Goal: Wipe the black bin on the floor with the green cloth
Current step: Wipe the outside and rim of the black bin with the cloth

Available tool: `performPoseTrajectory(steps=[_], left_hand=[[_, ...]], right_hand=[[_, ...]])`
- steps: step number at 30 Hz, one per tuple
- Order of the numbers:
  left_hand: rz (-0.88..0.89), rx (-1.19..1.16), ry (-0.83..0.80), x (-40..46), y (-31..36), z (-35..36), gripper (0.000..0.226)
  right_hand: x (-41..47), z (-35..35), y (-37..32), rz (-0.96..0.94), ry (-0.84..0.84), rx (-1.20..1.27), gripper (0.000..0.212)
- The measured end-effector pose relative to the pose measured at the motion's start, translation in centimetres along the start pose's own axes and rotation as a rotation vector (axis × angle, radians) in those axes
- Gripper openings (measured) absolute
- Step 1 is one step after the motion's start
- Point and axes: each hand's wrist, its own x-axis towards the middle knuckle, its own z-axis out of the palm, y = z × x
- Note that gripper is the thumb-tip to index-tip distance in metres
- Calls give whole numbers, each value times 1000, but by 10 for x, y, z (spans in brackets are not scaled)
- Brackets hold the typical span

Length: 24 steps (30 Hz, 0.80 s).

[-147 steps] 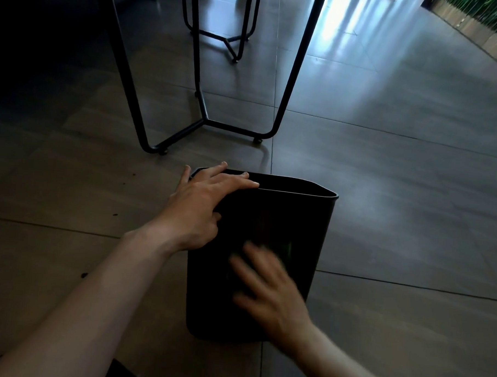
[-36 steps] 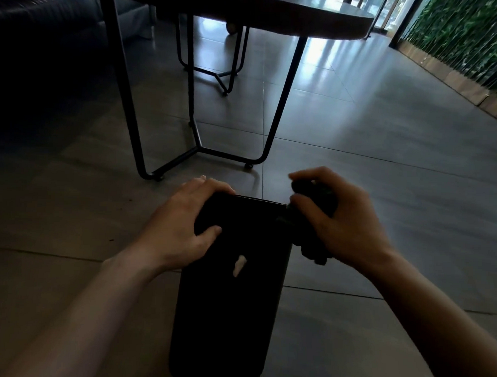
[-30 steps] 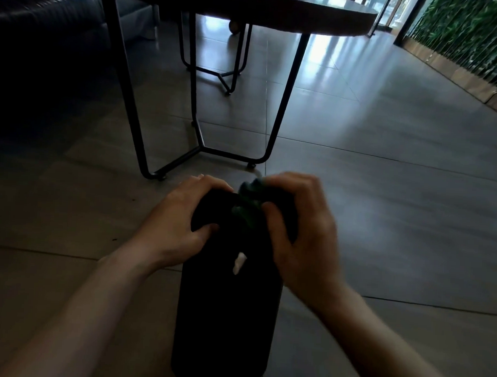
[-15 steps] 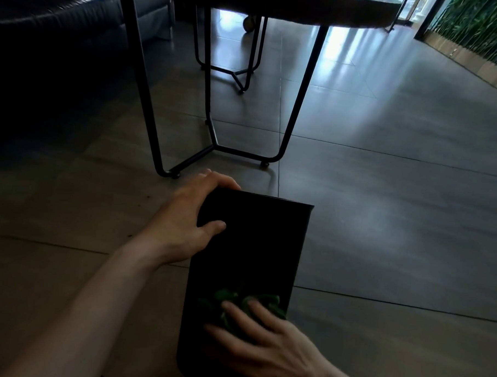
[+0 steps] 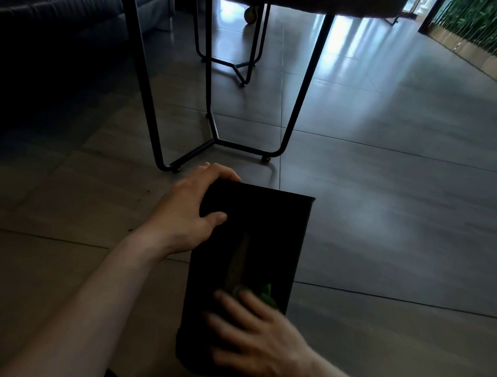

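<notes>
The black bin [image 5: 253,245] sits on the floor [image 5: 382,222], near you. Your left hand [image 5: 189,214] grips its far left rim. Your right hand [image 5: 252,339] presses the soft green cloth [image 5: 267,296] flat on its smooth, light side.

— What's changed on the bin [image 5: 253,240]?
— The right hand [image 5: 259,341] left the rim and came down to the lower wall, fingers spread flat on the cloth [image 5: 267,296].
— And the bin?
— Turned — narrower face up.
</notes>
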Motion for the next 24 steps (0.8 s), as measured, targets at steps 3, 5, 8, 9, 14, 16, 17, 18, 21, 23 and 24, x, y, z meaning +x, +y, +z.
performPoseTrajectory(steps=[3, 5, 8, 9, 14, 16, 17, 18, 21, 23, 24], left_hand=[[-22, 3, 8, -2, 0, -2, 57], [-27, -7, 7, -3, 0, -3, 56], [-7, -14, -6, -1, 1, -1, 55], [5, -20, -12, 0, 2, 0, 55], [37, -56, -17, 3, 4, 3, 57], [14, -53, -11, 4, 2, 3, 58], [-7, -43, -5, 4, 2, 2, 58], [-30, -29, 6, 4, 1, 2, 58], [-63, -25, 13, 2, 2, 0, 58], [-59, -35, 3, -1, 4, -1, 56], [-56, -36, 0, -1, 5, -1, 56]], right_hand=[[-15, 7, -19, -95, -67, -133, 31], [-14, 2, -13, -96, -46, -143, 28], [7, -19, 22, 128, 160, 59, 8], [18, -28, 39, 258, 251, 96, 7], [62, -48, 93, 677, 397, 35, 8], [53, -35, 74, 577, 375, 23, 7], [43, -26, 57, 483, 355, 29, 7], [30, -16, 39, 366, 307, 40, 8], [-6, 5, -14, 9, -63, -27, 38], [-17, 11, -20, -54, -222, -55, 69], [-17, 7, -18, -45, -149, -82, 59]])
